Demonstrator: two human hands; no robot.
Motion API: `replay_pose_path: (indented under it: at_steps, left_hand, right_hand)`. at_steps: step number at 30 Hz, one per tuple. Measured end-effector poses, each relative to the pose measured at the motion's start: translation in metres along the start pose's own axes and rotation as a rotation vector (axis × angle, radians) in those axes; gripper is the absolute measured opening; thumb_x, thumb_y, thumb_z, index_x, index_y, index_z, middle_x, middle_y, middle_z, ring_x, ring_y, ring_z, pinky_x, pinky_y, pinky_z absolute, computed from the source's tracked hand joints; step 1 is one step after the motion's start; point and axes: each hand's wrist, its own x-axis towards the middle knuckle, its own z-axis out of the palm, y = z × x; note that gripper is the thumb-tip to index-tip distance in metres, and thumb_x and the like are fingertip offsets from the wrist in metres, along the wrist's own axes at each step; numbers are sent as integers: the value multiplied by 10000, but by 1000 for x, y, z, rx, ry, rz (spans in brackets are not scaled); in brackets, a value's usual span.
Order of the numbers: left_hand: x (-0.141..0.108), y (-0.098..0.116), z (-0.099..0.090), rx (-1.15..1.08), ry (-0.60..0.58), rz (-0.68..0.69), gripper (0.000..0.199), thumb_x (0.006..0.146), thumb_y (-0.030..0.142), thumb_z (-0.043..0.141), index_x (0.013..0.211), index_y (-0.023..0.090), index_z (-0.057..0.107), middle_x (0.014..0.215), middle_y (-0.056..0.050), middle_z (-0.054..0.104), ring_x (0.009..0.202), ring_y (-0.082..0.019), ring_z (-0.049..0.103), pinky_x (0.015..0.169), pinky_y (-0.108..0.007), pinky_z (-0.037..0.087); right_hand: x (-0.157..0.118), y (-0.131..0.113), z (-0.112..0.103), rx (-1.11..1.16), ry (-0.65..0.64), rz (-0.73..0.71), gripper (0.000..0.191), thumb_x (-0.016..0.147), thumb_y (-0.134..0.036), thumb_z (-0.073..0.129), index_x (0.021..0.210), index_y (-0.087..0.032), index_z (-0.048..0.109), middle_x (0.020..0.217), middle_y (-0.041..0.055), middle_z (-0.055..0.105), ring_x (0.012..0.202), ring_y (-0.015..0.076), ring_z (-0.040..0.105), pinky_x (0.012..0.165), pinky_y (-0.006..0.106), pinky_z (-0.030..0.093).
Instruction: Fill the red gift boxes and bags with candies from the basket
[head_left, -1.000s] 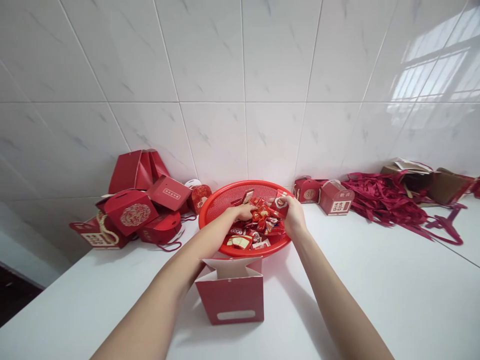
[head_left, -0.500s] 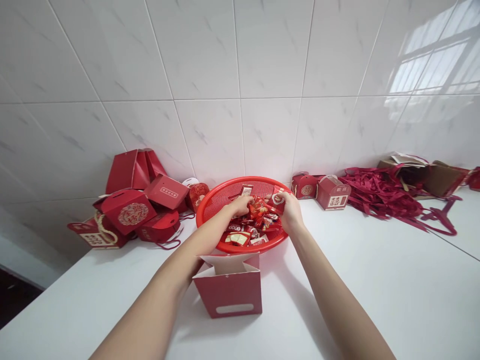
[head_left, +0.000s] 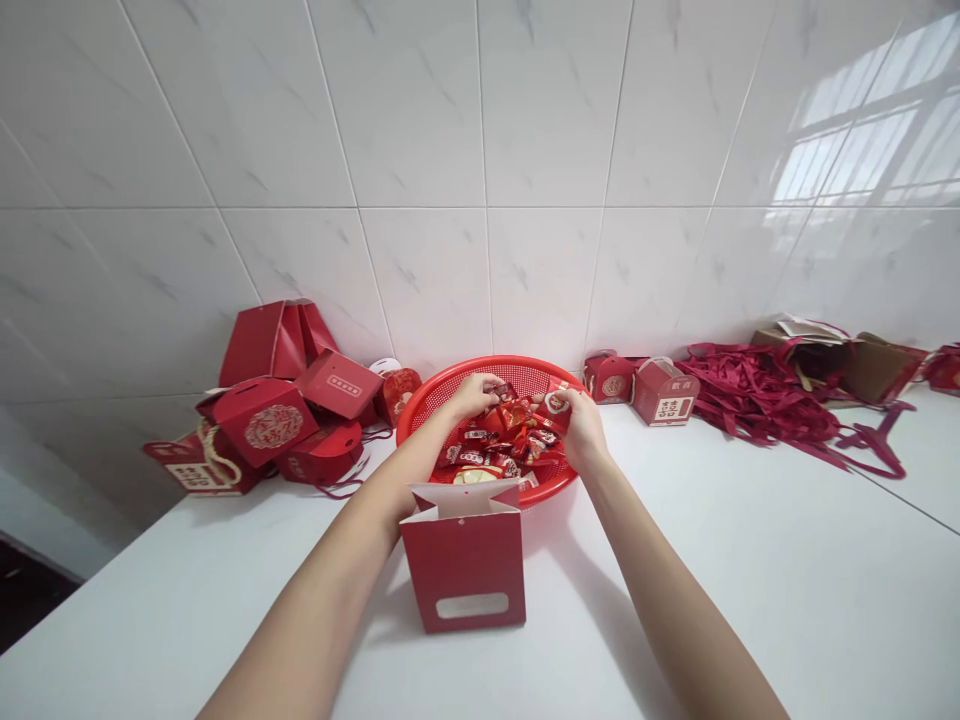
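Fingers of the bare right hand (head_left: 585, 425) pinch a red printed packet (head_left: 556, 400) above the round red plastic basket's (head_left: 450, 378) right rim; the bare left hand (head_left: 477, 395), loosely curled, touches wrapped sweets.

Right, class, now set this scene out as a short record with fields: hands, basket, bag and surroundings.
Left hand: left hand over the basket, fingertips at a dark wrapper; grip unclear
Right hand: right hand holding a red packet
Basket: red basket containing small wrapped pieces
Bag: red bag, upright, top open, between the forearms
Left side: heaped red boxes
Right side: small boxes, tangled ribbon
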Motion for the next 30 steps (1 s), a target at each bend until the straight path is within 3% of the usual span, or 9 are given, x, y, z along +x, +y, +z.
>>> replay_pose_path:
  at_steps: [6, 10, 13, 20, 22, 27, 30]
  left_hand:
    - [-5, 19, -1, -218, -6, 120, 147, 703, 159, 664, 840, 150, 716, 914, -73, 762, 927, -213, 705, 909, -365, 535]
    - [-13, 33, -3, -277, 48, 183, 86, 690, 178, 667, 742, 164, 735, 982, -78, 763, 1006, -229, 691, 953, -370, 517]
    - [-20, 47, -3, -268, 61, 212, 116, 700, 163, 641, 716, 174, 755, 1012, -68, 765, 1043, -226, 678, 960, -349, 513]
    - [-35, 60, 10, -296, 12, 281, 204, 675, 179, 571, 690, 171, 774, 780, -47, 756, 805, -187, 684, 825, -309, 537]
    - [-37, 58, 13, -355, 2, 267, 235, 638, 164, 554, 708, 171, 778, 773, -46, 757, 812, -192, 683, 833, -313, 534]
    - [-44, 55, 14, -539, 68, 137, 457, 594, 142, 536, 986, 177, 769, 975, -30, 767, 816, -163, 659, 739, -253, 517]
    - [-49, 57, 12, -543, 15, 105, 259, 658, 228, 616, 867, 149, 747, 846, -26, 751, 733, -163, 641, 688, -260, 505]
  right_hand:
    - [1, 0, 0, -9, -20, 31, 70, 675, -187, 573, 694, -222, 516, 631, 13, 728, 600, 181, 708, 539, 255, 579]
    - [2, 1, -1, -13, -31, 50, 67, 703, -218, 614, 754, -207, 573, 626, 11, 717, 587, 178, 700, 537, 265, 583]
    - [2, 1, -3, -14, -57, 31, 106, 698, -256, 673, 769, -197, 621, 631, -7, 702, 614, 168, 689, 542, 259, 581]
    - [-3, 1, -7, -103, -217, -32, 279, 544, -266, 844, 763, -184, 691, 739, 7, 735, 686, 171, 694, 602, 247, 559]
    - [-5, 2, -6, -110, -234, -25, 317, 503, -239, 868, 762, -180, 695, 740, 22, 742, 690, 191, 699, 612, 270, 560]
    - [-2, 8, -6, -113, -198, -74, 345, 494, -190, 863, 788, -182, 683, 761, 33, 756, 695, 207, 700, 642, 312, 572]
    - [0, 10, -7, -128, -218, -95, 341, 526, -194, 843, 826, -180, 684, 779, 41, 763, 707, 216, 702, 670, 335, 574]
